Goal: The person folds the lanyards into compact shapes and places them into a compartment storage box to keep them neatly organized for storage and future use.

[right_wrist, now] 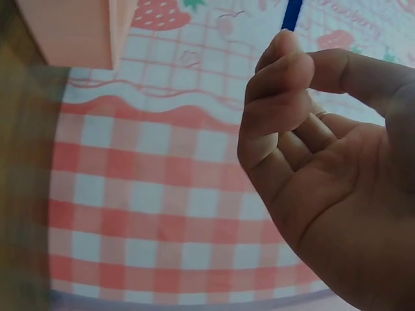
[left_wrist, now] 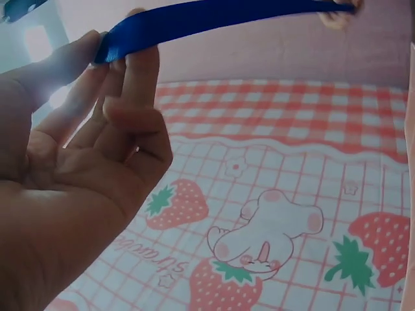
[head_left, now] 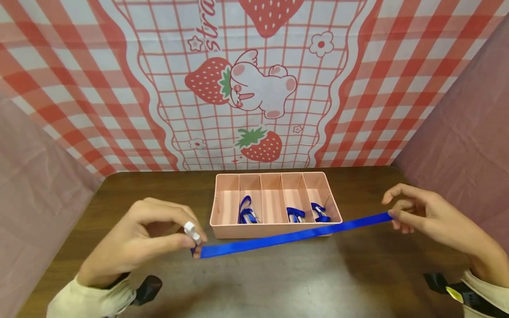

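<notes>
A flat blue lanyard (head_left: 274,240) stretches taut between the two hands, in front of and above the tray, sloping up to the right. My left hand (head_left: 147,234) pinches its left end between thumb and fingers, where a white clip (head_left: 191,231) sticks up. In the left wrist view the strap (left_wrist: 194,24) runs from the left fingertips towards the far hand. My right hand (head_left: 433,216) pinches the other end between thumb and index finger. The right wrist view shows only a short piece of the strap (right_wrist: 292,14) above the right fingertips.
Behind the strap stands a pink tray (head_left: 274,229) with several compartments. Folded blue lanyards lie in three of them: second from left (head_left: 247,215), fourth (head_left: 296,215) and rightmost (head_left: 320,213). A strawberry-print cloth (head_left: 159,26) rises behind the brown table (head_left: 135,185).
</notes>
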### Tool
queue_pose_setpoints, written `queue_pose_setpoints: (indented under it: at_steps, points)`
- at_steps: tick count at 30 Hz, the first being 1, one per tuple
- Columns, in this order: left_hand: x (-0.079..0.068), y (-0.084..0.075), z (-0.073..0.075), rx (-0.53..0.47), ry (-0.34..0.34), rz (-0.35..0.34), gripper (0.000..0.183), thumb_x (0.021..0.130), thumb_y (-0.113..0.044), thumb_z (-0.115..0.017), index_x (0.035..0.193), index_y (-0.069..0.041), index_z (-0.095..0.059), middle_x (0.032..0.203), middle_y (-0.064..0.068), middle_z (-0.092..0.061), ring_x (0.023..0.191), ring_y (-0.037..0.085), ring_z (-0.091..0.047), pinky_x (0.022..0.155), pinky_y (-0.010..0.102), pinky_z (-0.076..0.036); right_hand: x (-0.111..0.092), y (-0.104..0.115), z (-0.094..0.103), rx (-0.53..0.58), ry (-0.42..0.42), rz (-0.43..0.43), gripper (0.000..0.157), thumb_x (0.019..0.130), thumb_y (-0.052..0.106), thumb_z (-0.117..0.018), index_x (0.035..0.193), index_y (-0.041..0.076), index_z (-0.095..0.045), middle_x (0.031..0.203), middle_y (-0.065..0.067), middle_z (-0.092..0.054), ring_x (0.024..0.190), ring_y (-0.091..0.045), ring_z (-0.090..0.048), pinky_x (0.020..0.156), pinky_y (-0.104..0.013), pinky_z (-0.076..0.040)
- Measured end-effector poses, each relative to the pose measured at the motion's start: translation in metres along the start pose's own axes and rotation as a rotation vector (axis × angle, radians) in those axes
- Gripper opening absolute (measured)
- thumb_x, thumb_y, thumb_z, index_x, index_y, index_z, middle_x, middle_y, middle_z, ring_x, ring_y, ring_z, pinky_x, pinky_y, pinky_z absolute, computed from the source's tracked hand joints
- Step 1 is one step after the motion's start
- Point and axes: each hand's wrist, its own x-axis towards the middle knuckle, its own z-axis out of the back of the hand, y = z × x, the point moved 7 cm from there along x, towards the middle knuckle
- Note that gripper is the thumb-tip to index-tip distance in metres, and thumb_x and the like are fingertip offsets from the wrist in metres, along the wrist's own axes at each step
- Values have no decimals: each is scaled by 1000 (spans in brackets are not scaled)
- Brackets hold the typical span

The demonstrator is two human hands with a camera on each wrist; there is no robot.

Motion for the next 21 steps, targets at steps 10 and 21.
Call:
queue_pose_setpoints:
  at_steps: [10, 21]
  points:
    - [4, 17, -18, 262, -51, 35, 28, 83, 12, -71, 101, -9, -70, 85, 1, -69, 75, 10, -61, 65, 23, -51, -1, 53, -21, -97, 52, 136, 44, 87, -17, -61, 118, 13, -51, 77, 11, -66, 63, -8, -62, 53, -26, -52]
    - [31, 22, -43, 384, -39, 43, 12, 92, -6, -71, 100, -15, -71, 93, -5, -69, 81, 5, -60, 67, 20, -51, 28, 129, -57, -124, 75, 327, 38, 87, -12, -66, 109, 16, -52, 87, 12, -62, 73, -3, -63, 61, -18, -51]
